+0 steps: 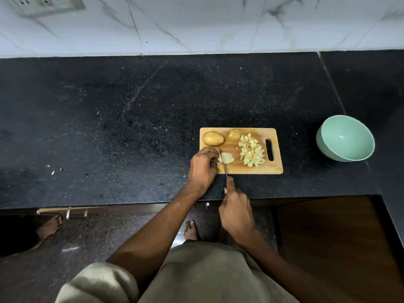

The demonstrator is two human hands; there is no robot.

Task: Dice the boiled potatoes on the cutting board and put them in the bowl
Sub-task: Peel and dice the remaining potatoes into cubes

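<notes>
The black tabletop (131,127) carries everything you need: the mint-green bowl (345,138) sits well apart to the right, nothing in it yet, and the wooden cutting board (251,169) lies flat in front of you. On the board's far edge rest a whole unpeeled potato (213,138) and a smaller potato (234,134) just beside it; expect both to be soft under the skin and a little slick, so they will likely roll or crush if you squeeze hard. The pile of diced potato (251,154) near the board's handle slot is light and crumbly, best scooped from underneath rather than pinched. Your left hand (203,167) has its fingers curled onto the potato piece (227,159) at the near left corner, pinning it flat side down; hold it by the end farthest from the blade, with tips tucked back. Your right hand (237,213) grips the knife (223,162) by its handle, forefinger stretched along the top, the blade seemingly resting across the piece, though the thin edge is hard to make out.
</notes>
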